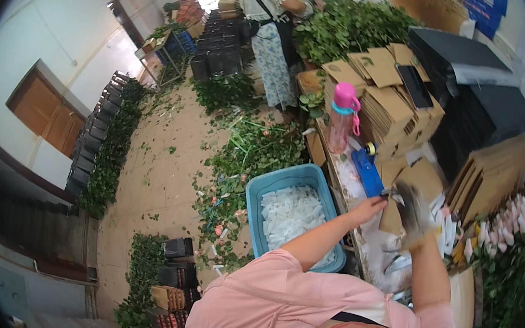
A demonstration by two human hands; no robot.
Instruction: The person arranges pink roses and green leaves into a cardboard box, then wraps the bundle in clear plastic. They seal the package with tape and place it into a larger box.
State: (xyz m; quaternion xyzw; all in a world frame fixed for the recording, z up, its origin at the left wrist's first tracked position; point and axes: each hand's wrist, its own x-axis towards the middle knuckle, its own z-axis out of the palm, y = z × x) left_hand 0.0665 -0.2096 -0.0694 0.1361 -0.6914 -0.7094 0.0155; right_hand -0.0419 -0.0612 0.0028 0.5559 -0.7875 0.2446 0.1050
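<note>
My left hand (pixel 369 209) is bare and reaches to the workbench, its fingertips at the near end of a blue tape dispenser (pixel 366 172). What lies between those fingers is too small to tell. My right hand (pixel 411 213), in a greyish work glove and blurred, is just to the right, over brown cardboard pieces (pixel 391 219). Something small and pale shows by its fingers; whether it is held cannot be told. Behind the dispenser stands a pink water bottle (pixel 341 119). Pink roses (pixel 513 226) in white sleeves lie at the right.
A blue plastic tub (pixel 252 212) of small white pieces stands left of the workbench (pixel 371 258). Stacked cardboard (pixel 386 113) bears a phone (pixel 415 87). Leaves and stems (pixel 238 161) litter the floor. Another person (pixel 271 32) stands farther back by heaped greenery (pixel 348 27).
</note>
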